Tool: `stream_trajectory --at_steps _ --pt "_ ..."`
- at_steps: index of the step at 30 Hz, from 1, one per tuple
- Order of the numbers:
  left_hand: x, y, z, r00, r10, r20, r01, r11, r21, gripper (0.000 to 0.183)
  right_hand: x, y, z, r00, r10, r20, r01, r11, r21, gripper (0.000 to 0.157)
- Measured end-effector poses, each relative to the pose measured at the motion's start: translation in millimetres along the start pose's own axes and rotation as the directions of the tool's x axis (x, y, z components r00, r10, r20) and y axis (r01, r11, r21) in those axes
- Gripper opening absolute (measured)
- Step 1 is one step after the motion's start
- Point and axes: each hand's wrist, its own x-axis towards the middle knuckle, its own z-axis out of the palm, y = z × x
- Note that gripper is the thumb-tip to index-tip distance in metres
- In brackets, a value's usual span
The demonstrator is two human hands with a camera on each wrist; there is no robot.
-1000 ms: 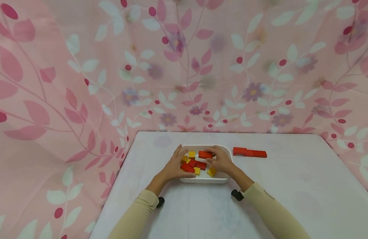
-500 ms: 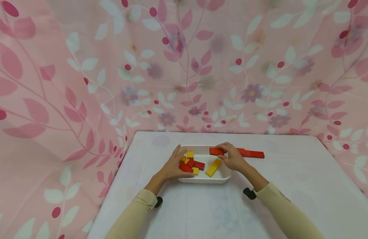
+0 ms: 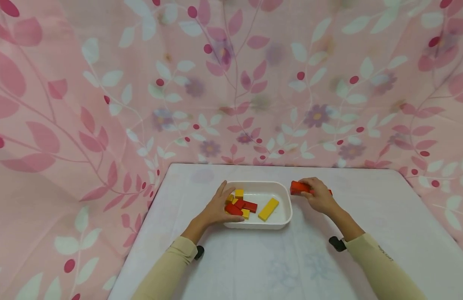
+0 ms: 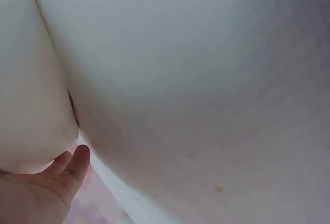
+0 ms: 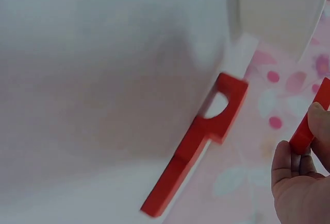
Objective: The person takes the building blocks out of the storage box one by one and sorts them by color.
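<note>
In the head view my left hand [image 3: 215, 208] spans the left end of a white tray [image 3: 288, 212], thumb at the near side and fingers at the far-left corner. The left wrist view shows its fingertips [image 4: 80, 157] against the tray's outer wall. My right hand [image 3: 319, 198], beyond the tray's right end, pinches a red block [image 5: 309, 121] between thumb and fingers. Close by on the table lies a line of red blocks, mostly covered by the hand in the head view: an arch block [image 5: 234, 105] with a rounded cutout, joined by straight red blocks [image 5: 175, 167].
Inside the tray, red blocks [image 3: 250, 206] and small yellow blocks [image 3: 239, 193] crowd the left end. A long yellow block [image 3: 268, 209] lies at an angle on the right. The white table [image 3: 254, 258] ends at a flowered pink cloth [image 3: 254, 104].
My right hand has lifted a red block out of the tray and carried it right, over the red blocks on the table. The long yellow block is uncovered. My left hand has stayed put.
</note>
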Motion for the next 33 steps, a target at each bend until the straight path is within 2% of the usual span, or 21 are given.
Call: stream_trajectory --at_steps 3,8,12,16,20,24,27,33 --pt "0.5 0.5 0.2 1.000 -0.009 0.002 0.009 1.000 0.010 0.111 -6 15 -9.4 1.000 -0.015 -0.025 0.014 1.000 -0.024 0.035" --pt "0.1 0.6 -0.9 1.000 -0.004 0.000 0.004 1.000 -0.002 0.111 -12 33 -25.0 1.000 0.001 -0.022 -0.002 0.998 -0.055 0.035" --pt "0.3 0.5 -0.8 1.000 -0.008 -0.003 0.008 1.000 0.001 0.111 -18 46 -37.5 0.999 0.037 -0.016 -0.038 0.997 -0.073 0.035" --pt "0.2 -0.1 0.1 1.000 -0.006 -0.002 0.006 1.000 0.003 0.111 -23 62 -46.2 0.993 0.114 0.005 -0.114 0.991 -0.073 0.037" --pt "-0.2 0.3 0.7 1.000 0.009 0.001 -0.009 1.000 -0.008 0.110 -28 79 -49.5 0.984 0.176 0.015 -0.174 0.982 -0.078 0.038" --pt "-0.7 0.8 0.8 1.000 0.007 0.001 -0.007 1.000 0.003 0.109 -31 92 -48.5 0.986 0.164 -0.004 -0.164 0.982 -0.098 0.036" --pt "-0.9 1.2 0.5 1.000 -0.001 -0.003 0.001 1.000 0.012 0.109 -33 95 -48.2 0.987 0.158 -0.005 -0.157 0.982 -0.107 0.036" --pt "0.6 0.0 0.9 1.000 0.002 -0.015 -0.002 1.000 0.014 0.109 -35 99 -56.7 0.980 0.198 0.015 -0.194 0.974 -0.118 0.039"
